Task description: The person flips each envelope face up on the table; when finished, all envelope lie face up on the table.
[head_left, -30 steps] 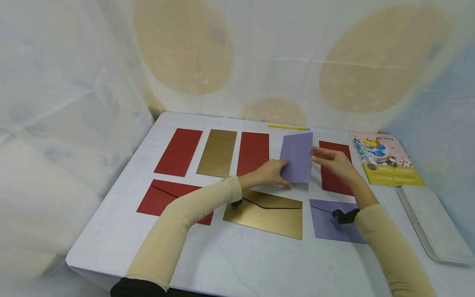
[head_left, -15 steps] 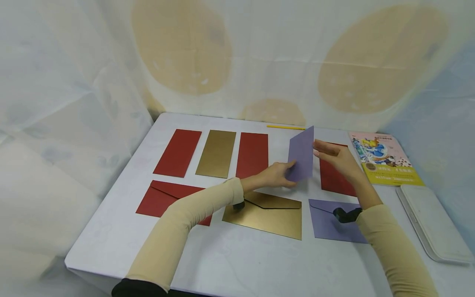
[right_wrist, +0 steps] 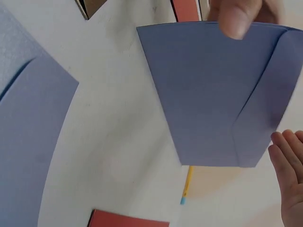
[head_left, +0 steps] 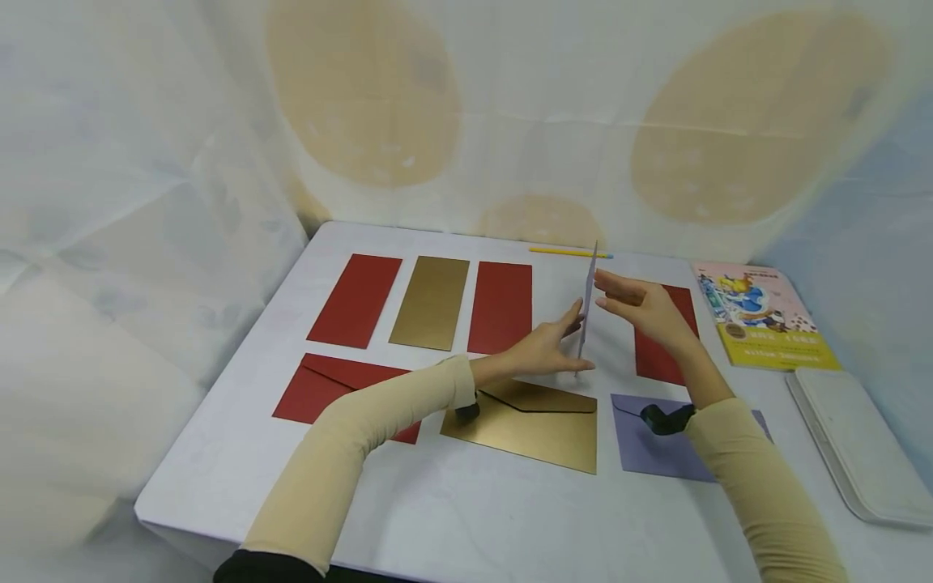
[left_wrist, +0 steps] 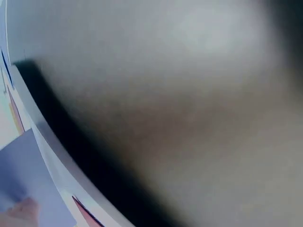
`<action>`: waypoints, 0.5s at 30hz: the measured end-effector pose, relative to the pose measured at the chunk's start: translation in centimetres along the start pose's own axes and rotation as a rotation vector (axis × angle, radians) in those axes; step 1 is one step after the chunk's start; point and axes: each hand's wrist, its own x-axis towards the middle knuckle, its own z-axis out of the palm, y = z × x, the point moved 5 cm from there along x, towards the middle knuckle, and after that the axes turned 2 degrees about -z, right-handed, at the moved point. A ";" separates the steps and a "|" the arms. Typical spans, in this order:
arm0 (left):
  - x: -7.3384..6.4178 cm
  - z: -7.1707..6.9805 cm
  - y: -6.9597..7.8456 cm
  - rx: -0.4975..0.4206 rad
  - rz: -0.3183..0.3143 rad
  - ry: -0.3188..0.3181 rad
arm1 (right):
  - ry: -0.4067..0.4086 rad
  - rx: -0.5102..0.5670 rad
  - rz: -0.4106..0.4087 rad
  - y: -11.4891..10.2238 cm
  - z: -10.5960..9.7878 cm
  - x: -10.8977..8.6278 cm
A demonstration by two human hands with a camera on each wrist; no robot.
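A purple envelope (head_left: 586, 304) stands on edge above the white table (head_left: 466, 518), seen almost edge-on in the head view. My left hand (head_left: 543, 348) pinches its lower end from the left. My right hand (head_left: 632, 304) is at its upper right side with fingers straight, close to the paper. The right wrist view shows the purple envelope (right_wrist: 213, 90) with its closed flap, a left fingertip (right_wrist: 236, 19) on its far edge and the right fingers (right_wrist: 289, 175) beside it. The left wrist view is mostly a grey blur, with a corner of the purple envelope (left_wrist: 23, 175).
Flat on the table lie red cards (head_left: 355, 300), a gold one (head_left: 430, 302), another red (head_left: 500, 308) and one behind my right hand (head_left: 656, 348). Nearer are a red envelope (head_left: 321, 385), a gold envelope (head_left: 532, 425) and a purple one (head_left: 649, 449). A pencil (head_left: 564, 252), book (head_left: 758, 316) and white tray (head_left: 853, 445) lie at the right.
The purple envelope has been lifted off the table and turned from lying flat to standing on edge. Both hands rose with it.
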 end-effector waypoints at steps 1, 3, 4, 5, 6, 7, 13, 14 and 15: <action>-0.1 -0.1 0.1 -0.004 0.013 0.022 | -0.002 -0.006 -0.003 0.0 0.1 0.0; -0.3 -0.5 0.4 -0.008 0.053 0.071 | 0.001 -0.021 -0.007 0.1 0.2 0.0; -0.5 -0.7 0.5 -0.003 0.071 0.095 | 0.000 -0.027 -0.006 0.2 0.3 0.0; -0.6 -1.0 0.6 -0.002 0.087 0.117 | -0.003 -0.032 -0.003 0.2 0.3 0.0; -0.7 -1.2 0.7 0.000 0.099 0.136 | -0.009 -0.036 0.001 0.3 0.4 -0.1; -0.9 -1.4 0.7 0.000 0.111 0.151 | -0.017 -0.043 0.007 0.4 0.6 -0.1; -1.7 -2.3 -0.1 0.031 0.119 0.201 | -0.067 -0.094 0.039 1.2 1.0 -0.6; -1.8 -2.5 -0.2 0.042 0.110 0.205 | -0.076 -0.111 0.043 1.3 1.1 -0.6; -1.9 -2.6 -0.4 0.053 0.098 0.207 | -0.090 -0.129 0.044 1.4 1.1 -0.7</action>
